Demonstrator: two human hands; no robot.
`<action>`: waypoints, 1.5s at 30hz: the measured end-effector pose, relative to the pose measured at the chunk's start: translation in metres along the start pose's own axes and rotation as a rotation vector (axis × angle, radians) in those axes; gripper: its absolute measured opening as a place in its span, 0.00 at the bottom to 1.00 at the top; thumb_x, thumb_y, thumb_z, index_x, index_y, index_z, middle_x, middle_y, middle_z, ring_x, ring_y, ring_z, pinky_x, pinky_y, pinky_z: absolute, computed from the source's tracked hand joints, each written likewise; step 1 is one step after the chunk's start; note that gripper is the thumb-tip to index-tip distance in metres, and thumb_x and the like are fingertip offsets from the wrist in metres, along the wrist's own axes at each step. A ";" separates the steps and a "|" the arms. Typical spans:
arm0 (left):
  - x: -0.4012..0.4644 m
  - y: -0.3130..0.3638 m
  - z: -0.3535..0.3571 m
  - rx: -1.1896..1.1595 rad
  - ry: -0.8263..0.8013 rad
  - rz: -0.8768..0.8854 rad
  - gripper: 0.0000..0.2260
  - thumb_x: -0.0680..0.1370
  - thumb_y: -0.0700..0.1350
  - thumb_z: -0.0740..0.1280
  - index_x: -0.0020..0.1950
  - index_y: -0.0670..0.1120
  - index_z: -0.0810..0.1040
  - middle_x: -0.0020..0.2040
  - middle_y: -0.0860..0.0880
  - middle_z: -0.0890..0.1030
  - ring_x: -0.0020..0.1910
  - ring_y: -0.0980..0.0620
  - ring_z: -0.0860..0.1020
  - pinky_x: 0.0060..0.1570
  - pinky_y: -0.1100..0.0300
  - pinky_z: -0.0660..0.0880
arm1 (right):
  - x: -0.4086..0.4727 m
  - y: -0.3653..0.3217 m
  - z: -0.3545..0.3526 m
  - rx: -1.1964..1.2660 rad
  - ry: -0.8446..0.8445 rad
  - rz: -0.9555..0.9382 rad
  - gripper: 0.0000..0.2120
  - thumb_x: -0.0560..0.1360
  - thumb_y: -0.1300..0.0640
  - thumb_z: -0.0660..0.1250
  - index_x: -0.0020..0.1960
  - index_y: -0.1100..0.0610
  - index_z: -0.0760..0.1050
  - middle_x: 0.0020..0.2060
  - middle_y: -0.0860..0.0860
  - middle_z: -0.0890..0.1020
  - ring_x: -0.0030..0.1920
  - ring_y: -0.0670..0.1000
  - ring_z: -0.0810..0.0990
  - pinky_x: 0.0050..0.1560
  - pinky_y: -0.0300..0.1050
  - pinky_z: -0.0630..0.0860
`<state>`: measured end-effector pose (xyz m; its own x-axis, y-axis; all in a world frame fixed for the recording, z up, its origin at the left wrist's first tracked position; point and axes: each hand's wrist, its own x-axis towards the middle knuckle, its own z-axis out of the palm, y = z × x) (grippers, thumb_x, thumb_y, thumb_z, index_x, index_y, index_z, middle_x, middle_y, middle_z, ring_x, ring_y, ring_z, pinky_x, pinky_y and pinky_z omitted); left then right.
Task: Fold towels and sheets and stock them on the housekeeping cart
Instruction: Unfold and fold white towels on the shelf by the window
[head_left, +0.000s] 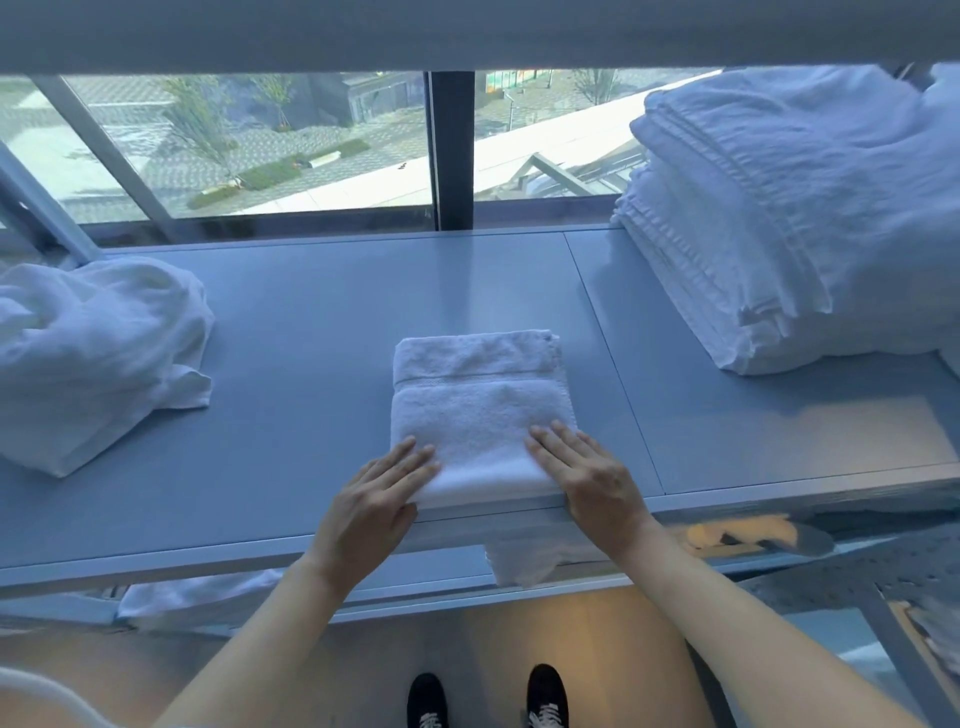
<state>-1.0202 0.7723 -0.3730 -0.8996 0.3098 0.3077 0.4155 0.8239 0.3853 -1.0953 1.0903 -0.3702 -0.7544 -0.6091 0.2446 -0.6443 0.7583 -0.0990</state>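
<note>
I am pressing both palms flat on the near edge of the folded towel (475, 421): my left hand (371, 499) is lying open over its near-left corner, fingers spread and pointing up and inward, and my right hand (587, 478) is lying open over its near-right corner. Neither hand is clasping anything; they are just resting and smoothing, with no pinch on the cloth. The towel is sitting in the middle of the grey table (311, 338), its near fold lying right along the table's front lip, its woven band running across the upper part.

I am judging this as the tail of the fold: the towel is already down to a compact rectangle, and I am flattening it before it goes anywhere. Next I am expecting to need either one more fold or a lift, which is calling for sliding fingers under the near edge so the layers are not slipping apart.

Further out, a rumpled heap of unfolded linen (88, 353) is waiting well to the left, and a tall stack of folded linen (779, 218) is standing at the far right. A white cloth (524, 564) is hanging out from the lower shelf (363, 571), just under my right wrist. I am not seeing clearly which surface is the cart.
</note>
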 end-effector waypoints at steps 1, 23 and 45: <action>-0.001 0.000 0.002 -0.035 0.005 -0.023 0.23 0.79 0.41 0.58 0.72 0.46 0.78 0.76 0.51 0.73 0.79 0.48 0.66 0.70 0.46 0.74 | -0.001 0.000 -0.002 0.011 -0.014 0.007 0.36 0.67 0.73 0.55 0.73 0.59 0.75 0.72 0.54 0.76 0.73 0.59 0.74 0.71 0.58 0.73; 0.166 0.076 0.116 -0.072 -0.054 0.076 0.21 0.82 0.41 0.67 0.76 0.43 0.73 0.78 0.44 0.70 0.80 0.42 0.62 0.76 0.45 0.66 | 0.022 0.137 -0.007 0.119 -0.237 0.285 0.27 0.85 0.42 0.50 0.83 0.39 0.50 0.83 0.41 0.49 0.83 0.46 0.46 0.80 0.55 0.43; 0.195 0.089 0.115 0.018 -0.126 -0.043 0.27 0.85 0.56 0.59 0.83 0.52 0.59 0.84 0.53 0.57 0.83 0.51 0.50 0.79 0.43 0.58 | 0.035 0.182 -0.022 0.182 -0.120 0.297 0.27 0.81 0.51 0.63 0.80 0.49 0.64 0.82 0.47 0.60 0.81 0.51 0.57 0.79 0.60 0.51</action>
<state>-1.1741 0.9601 -0.3785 -0.9268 0.3303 0.1787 0.3747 0.8457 0.3800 -1.2367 1.2123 -0.3583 -0.9145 -0.3992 0.0658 -0.3982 0.8590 -0.3217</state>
